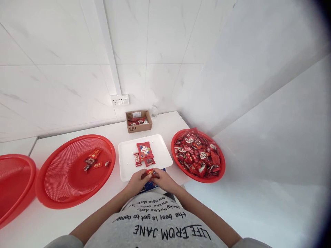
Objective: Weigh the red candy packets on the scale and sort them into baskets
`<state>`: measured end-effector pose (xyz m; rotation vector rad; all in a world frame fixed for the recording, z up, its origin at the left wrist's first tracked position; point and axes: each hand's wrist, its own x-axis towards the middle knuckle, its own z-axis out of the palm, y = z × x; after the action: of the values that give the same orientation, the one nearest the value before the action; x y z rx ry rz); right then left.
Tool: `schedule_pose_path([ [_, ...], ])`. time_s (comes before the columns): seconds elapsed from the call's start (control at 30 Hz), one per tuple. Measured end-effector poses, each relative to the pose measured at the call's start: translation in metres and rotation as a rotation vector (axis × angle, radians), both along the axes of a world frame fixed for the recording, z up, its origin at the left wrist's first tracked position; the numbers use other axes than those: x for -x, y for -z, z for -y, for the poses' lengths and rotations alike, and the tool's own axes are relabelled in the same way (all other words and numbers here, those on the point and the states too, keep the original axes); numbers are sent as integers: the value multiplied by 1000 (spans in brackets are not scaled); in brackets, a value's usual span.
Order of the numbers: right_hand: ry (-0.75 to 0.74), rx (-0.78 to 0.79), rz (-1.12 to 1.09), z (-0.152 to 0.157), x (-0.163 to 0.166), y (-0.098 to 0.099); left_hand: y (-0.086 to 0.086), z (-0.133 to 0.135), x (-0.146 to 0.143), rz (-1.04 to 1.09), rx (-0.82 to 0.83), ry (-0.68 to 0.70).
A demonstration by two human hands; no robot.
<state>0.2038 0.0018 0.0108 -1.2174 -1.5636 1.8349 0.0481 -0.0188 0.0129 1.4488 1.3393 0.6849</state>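
Note:
My left hand (137, 181) and my right hand (163, 179) meet in front of my body, both closed on one small red candy packet (150, 173). The fingers cover part of its wrapper. Just beyond them is a white tray (162, 151). On it lie a larger red packet (145, 151) with a colourful print, a narrow red-and-white packet (137, 159) and a small dark red packet (150, 162). Below my hands, part of a blue object (148, 187) shows at the tray's near edge.
To the right stands a red basket (224, 168) heaped with red packets. A red mesh basket (62, 172) at left holds several packets, beside another red basket (15, 193). Behind the tray are a cardboard box (139, 128) with packets and a clear plastic cup (154, 112).

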Motion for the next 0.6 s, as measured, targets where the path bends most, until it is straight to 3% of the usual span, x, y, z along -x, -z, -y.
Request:
schedule_pose_path([
  [0.1,10,-145,118,-5,3,2,2,-6,6,-40,-14,-70],
  [0.2,49,-441,390,-14,5,-1,3,-17,12,-143,-49,-131],
  [0.3,-38,-670,610,-21,4,-2,7,-26,16,-310,-78,-149],
  [0.43,-187,-759,716,-23,3,5,17,-27,20,-540,-291,-146],
  [0.6,-187,-782,753,-24,-5,14,33,-28,26,-699,-514,-118],
])
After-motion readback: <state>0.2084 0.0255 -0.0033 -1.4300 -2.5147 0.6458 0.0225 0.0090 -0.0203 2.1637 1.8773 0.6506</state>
